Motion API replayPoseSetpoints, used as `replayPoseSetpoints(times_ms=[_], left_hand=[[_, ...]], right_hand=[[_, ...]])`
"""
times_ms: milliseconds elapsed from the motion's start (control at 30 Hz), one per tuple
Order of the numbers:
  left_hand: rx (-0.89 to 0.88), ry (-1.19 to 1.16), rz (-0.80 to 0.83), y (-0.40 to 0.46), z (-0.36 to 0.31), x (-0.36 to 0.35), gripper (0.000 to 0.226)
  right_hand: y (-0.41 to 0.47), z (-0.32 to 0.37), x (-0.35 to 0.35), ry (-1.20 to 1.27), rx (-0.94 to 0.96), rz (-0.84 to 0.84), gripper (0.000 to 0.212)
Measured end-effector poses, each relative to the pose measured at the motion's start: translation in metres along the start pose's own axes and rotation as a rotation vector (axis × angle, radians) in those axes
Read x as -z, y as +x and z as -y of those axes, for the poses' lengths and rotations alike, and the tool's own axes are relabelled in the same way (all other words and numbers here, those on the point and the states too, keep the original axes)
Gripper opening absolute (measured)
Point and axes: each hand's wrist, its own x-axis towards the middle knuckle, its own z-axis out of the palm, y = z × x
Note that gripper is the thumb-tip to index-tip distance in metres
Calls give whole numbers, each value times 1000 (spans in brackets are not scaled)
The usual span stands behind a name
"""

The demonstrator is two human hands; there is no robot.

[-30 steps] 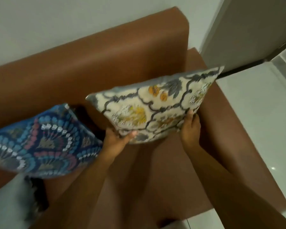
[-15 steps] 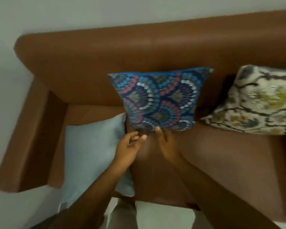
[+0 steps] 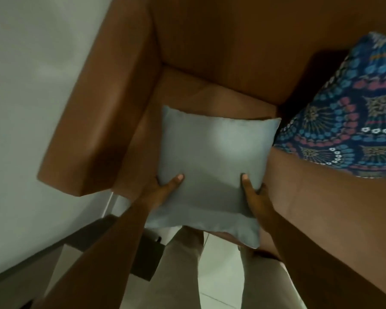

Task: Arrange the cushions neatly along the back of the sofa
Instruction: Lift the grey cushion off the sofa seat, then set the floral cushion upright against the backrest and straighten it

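A plain pale grey cushion (image 3: 212, 161) lies over the front of the brown sofa seat (image 3: 210, 94) at its left end. My left hand (image 3: 163, 188) grips its left edge, thumb on top. Gripping its right edge is my right hand (image 3: 253, 197). A blue cushion with a fan pattern (image 3: 352, 130) leans against the sofa back (image 3: 243, 47) on the right, just beside the grey one. The cream patterned cushion is out of view.
The sofa's left armrest (image 3: 103, 108) stands beside the grey cushion, with a white wall (image 3: 27, 108) further left. A dark low object (image 3: 143, 255) sits on the pale tiled floor (image 3: 218, 282) by my legs.
I let go of the cream cushion at the right end, touched the blue cushion in the middle, then turned left. Both hands now hold the grey cushion.
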Motion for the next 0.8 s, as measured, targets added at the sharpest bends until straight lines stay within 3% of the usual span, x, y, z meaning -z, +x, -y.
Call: replayPoseSetpoints(times_ms=[133, 233, 300, 333, 400, 467, 567, 633, 733, 800], left_hand=[[-32, -99, 4, -11, -4, 12, 121], [-137, -32, -17, -30, -45, 54, 99], [-199, -6, 7, -38, -83, 91, 85], [-252, -33, -14, -44, -106, 111, 72], [-316, -147, -69, -50, -155, 147, 48], [-328, -241, -16, -53, -199, 169, 56], [-461, -351, -50, -30, -242, 177, 42], [-516, -427, -87, -8, -260, 162, 41], [-516, -407, -42, 19, -267, 129, 58], [-512, -434, -4, 40, -265, 114, 85]], right_hand=[[-24, 36, 6, -85, 71, -6, 83], [-47, 97, 27, -124, 195, 25, 85], [-58, 141, 50, -82, 250, 73, 62], [-62, 163, 63, -38, 264, 99, 62], [-66, 204, 83, 60, 288, 145, 87], [-65, 236, 93, 118, 346, 174, 106], [-46, 269, 83, 230, 492, 105, 79], [-27, 280, 65, 269, 537, -21, 78], [17, 282, 39, 302, 523, -39, 100], [33, 285, 27, 338, 473, -40, 111]])
